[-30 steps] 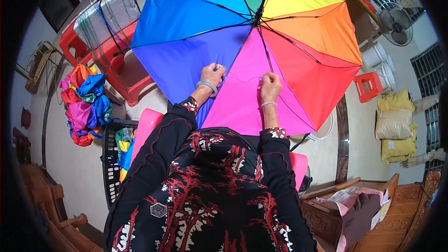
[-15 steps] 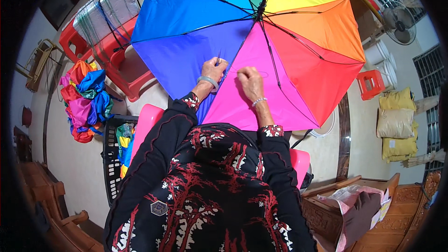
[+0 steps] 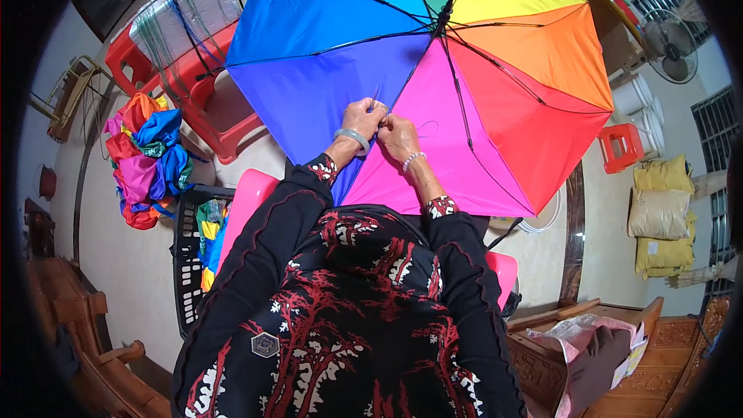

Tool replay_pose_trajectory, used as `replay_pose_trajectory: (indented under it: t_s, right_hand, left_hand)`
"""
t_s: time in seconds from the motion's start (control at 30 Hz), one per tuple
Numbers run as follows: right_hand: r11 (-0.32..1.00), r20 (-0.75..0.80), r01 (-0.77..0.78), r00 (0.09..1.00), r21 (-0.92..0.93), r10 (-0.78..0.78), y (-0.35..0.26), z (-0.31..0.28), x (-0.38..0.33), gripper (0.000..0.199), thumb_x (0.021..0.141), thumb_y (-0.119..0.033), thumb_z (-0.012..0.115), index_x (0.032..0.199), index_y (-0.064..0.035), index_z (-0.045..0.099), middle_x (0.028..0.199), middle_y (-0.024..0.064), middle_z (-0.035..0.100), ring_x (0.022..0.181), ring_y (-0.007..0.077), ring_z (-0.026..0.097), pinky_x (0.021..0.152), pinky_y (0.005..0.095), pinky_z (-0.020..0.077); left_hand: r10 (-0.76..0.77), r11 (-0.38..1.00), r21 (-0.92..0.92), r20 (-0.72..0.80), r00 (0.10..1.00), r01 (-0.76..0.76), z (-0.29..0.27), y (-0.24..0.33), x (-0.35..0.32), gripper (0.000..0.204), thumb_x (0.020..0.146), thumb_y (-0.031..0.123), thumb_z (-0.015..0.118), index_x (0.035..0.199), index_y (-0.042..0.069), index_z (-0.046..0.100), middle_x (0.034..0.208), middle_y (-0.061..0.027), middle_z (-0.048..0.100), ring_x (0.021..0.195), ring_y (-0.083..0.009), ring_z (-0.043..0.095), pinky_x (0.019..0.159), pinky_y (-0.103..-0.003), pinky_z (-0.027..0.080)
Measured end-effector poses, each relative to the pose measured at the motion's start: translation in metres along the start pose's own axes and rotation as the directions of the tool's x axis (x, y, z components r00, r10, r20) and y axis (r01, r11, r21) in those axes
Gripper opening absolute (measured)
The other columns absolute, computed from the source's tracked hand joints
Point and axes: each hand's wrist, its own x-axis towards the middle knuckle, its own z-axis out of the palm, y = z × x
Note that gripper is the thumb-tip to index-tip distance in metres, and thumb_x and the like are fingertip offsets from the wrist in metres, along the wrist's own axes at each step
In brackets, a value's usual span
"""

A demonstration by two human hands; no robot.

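An open rainbow umbrella (image 3: 433, 70) fills the upper middle of the head view, its inner side with dark ribs turned toward the person, its panels running from blue through purple and pink to red, orange, yellow and green. Both hands meet at the rib between the purple and pink panels: the left hand (image 3: 362, 118), a pale bangle at its wrist, and the right hand (image 3: 398, 136), wearing a bead bracelet, touch each other, fingers pressed together and pinching the fabric at that rib. Black sleeves with red-and-white pattern come up from the lower edge. To the left a heap of bright folded cloth (image 3: 143, 156) lies on the floor, with a red plastic stool (image 3: 209, 104) just beside it and a black crate (image 3: 193, 251) below. A smaller red stool (image 3: 621, 147) stands at right, near yellow sacks (image 3: 662, 213).
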Motion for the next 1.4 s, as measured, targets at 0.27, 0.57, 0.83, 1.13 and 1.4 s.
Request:
replay_pose_trajectory:
  t_s: [0.27,0.57,0.83,1.13,1.4]
  right_hand:
    - [0.476,0.328,-0.519,0.842,0.71,0.429,-0.014,-0.009,-0.003,0.002,0.079,-0.002,0.053,0.079,-0.0028,0.051,0.067,0.0031,0.053,0.053,0.0115,0.053,0.041,0.0219,0.0439]
    - [0.481,0.282,-0.481,0.858,0.732,0.429,-0.014,-0.007,-0.006,0.005,0.079,-0.001,0.054,0.084,-0.0021,0.052,0.069,0.0038,0.054,0.053,0.0108,0.054,0.041,0.0196,0.0448]
    - [0.557,0.251,-0.459,0.876,0.692,0.411,-0.019,0.006,-0.004,0.008,0.079,-0.006,0.054,0.082,0.0008,0.053,0.067,0.0061,0.054,0.052,0.0115,0.054,0.041,0.0196,0.0447]
    - [0.493,0.244,-0.42,0.892,0.762,0.381,-0.004,-0.01,-0.017,0.006,0.081,-0.006,0.051,0.083,0.0001,0.053,0.067,0.0066,0.055,0.052,0.0114,0.053,0.041,0.0207,0.0459]
    - [0.489,0.106,-0.367,0.87,0.791,0.482,-0.009,0.006,-0.008,0.004,0.081,-0.003,0.046,0.079,0.0003,0.047,0.067,0.0103,0.054,0.049,0.0138,0.055,0.037,0.0234,0.0461]
  left_hand:
    - [-0.016,0.996,0.086,0.01,1.0,0.015,0.0,-0.001,0.001,0.02,0.071,0.02,0.06,0.071,0.0,0.057,0.063,-0.0111,0.059,0.058,-0.0154,0.056,0.056,-0.032,0.044]
    - [0.03,0.988,0.15,-0.001,1.0,-0.029,-0.001,-0.011,0.008,0.022,0.071,0.022,0.059,0.07,0.001,0.057,0.064,-0.0141,0.059,0.061,-0.0222,0.058,0.057,-0.034,0.044]
    - [0.161,0.934,0.332,-0.072,0.984,-0.129,-0.011,-0.006,0.005,0.026,0.075,0.026,0.051,0.073,0.002,0.06,0.075,-0.0196,0.06,0.072,-0.034,0.059,0.063,-0.04,0.048]
    - [0.186,0.949,0.276,-0.09,0.978,-0.155,0.014,-0.007,-0.002,0.024,0.075,0.023,0.049,0.07,0.002,0.058,0.076,-0.0197,0.059,0.073,-0.0367,0.057,0.064,-0.042,0.046]
    - [0.299,0.867,0.433,-0.055,0.953,-0.247,-0.004,-0.017,0.007,0.026,0.077,0.025,0.049,0.07,0.002,0.059,0.074,-0.0209,0.059,0.07,-0.0377,0.057,0.064,-0.044,0.046]
